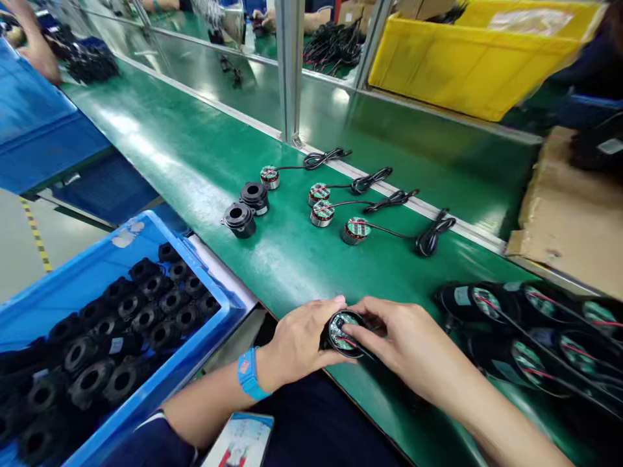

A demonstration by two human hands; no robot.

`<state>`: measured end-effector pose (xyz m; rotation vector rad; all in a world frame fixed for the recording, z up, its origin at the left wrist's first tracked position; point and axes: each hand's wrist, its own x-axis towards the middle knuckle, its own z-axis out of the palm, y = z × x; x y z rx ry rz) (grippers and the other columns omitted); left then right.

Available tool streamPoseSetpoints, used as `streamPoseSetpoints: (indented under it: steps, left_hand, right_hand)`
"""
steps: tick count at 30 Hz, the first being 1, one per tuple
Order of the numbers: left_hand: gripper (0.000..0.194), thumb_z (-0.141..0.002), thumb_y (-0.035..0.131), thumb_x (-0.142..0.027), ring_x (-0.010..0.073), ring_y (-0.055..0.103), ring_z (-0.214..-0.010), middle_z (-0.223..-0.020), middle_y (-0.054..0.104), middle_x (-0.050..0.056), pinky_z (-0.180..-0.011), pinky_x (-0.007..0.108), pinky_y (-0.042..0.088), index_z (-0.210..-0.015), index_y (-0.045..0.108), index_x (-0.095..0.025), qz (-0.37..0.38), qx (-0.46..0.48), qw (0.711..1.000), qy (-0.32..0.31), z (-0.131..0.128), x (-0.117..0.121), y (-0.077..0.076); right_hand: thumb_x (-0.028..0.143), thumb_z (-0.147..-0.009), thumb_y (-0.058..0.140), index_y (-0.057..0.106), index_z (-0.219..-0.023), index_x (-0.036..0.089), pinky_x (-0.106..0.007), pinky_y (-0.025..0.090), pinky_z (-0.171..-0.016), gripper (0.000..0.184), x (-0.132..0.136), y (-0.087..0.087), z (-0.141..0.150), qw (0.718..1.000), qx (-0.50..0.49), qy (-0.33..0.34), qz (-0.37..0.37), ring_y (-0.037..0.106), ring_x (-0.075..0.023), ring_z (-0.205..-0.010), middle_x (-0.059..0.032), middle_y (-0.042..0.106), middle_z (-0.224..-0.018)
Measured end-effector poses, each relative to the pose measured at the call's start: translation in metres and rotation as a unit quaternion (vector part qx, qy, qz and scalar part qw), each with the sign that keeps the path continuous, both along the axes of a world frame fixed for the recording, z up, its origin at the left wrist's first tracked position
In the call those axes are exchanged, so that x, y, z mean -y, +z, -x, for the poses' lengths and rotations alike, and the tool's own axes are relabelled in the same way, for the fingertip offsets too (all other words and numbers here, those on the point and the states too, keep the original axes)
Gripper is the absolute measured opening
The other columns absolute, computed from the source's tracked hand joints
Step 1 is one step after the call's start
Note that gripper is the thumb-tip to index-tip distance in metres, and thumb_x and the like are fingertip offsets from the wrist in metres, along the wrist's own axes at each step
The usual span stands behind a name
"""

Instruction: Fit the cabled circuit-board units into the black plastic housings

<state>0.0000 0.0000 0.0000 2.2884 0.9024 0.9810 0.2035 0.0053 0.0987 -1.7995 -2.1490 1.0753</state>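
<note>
Apparently both hands (372,331) curl round a black housing (361,319), its underside hidden by fingers.

A blue band (250,374) is on the left wrist (267,370). Right of the band, the 2 hands are close: the left hand (298,337) bends like a C, the right hand (406,334) points its thumb (365,337) toward the band.
</note>
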Motion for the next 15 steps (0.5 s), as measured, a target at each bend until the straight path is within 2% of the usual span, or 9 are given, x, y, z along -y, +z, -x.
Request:
streamPoseSetpoints:
  steps: [6,9,11,13,15]
  left_hand:
    - [0.094,-0.084,0.074,-0.059,0.0286,0.068,-0.122,-0.133,0.068,0.013,-0.107,0.044,0.056,-0.156,0.026,-0.021,0.007,0.004,1.000,0.000,-0.001,-0.002,0.001]
    - [0.098,-0.083,0.071,-0.063,0.0285,0.069,-0.121,-0.130,0.070,0.013,-0.106,0.043,0.057,-0.157,0.024,-0.021,0.027,0.001,1.000,0.009,-0.002,-0.002,0.004]
    - [0.098,-0.084,0.070,-0.063,0.0275,0.069,-0.120,-0.129,0.071,0.012,-0.106,0.042,0.057,-0.158,0.021,-0.022,0.040,0.009,0.999,0.003,0.000,-0.003,0.010]
    - [0.091,-0.089,0.068,-0.057,0.0256,0.070,-0.120,-0.129,0.071,0.011,-0.107,0.041,0.056,-0.159,0.021,-0.022,0.035,0.029,0.999,-0.002,0.003,-0.004,0.018]
    - [0.085,-0.094,0.067,-0.049,0.0243,0.070,-0.120,-0.129,0.071,0.012,-0.110,0.041,0.054,-0.159,0.021,-0.021,-0.002,0.063,0.998,0.004,0.007,-0.006,0.027]
  right_hand:
    - [0.041,-0.101,0.050,0.067,-0.099,0.025,-0.032,0.047,-0.071,0.023,0.010,-0.010,0.001,0.998,-0.026,-0.022,-0.048,0.070,-0.0212,-0.083,-0.0015,0.075,-0.096]
    - [0.046,-0.103,0.047,0.067,-0.116,0.029,-0.031,0.053,-0.082,0.029,0.020,-0.014,-0.005,0.994,-0.080,-0.047,-0.065,0.071,-0.0193,-0.097,-0.0015,0.075,-0.112]
    - [0.046,-0.106,0.041,0.060,-0.132,0.030,-0.029,0.055,-0.087,0.036,0.033,-0.018,-0.013,0.989,-0.104,-0.055,-0.093,0.070,-0.0173,-0.107,-0.0027,0.072,-0.123]
    - [0.051,-0.106,0.038,0.049,-0.144,0.030,-0.032,0.057,-0.091,0.045,0.048,-0.025,-0.024,0.984,-0.092,-0.029,-0.148,0.070,-0.0187,-0.111,-0.0045,0.071,-0.125]
    - [0.061,-0.099,0.047,0.046,-0.146,0.029,-0.044,0.055,-0.099,0.056,0.065,-0.035,-0.035,0.975,-0.035,0.033,-0.215,0.069,-0.0250,-0.113,-0.0060,0.072,-0.122]
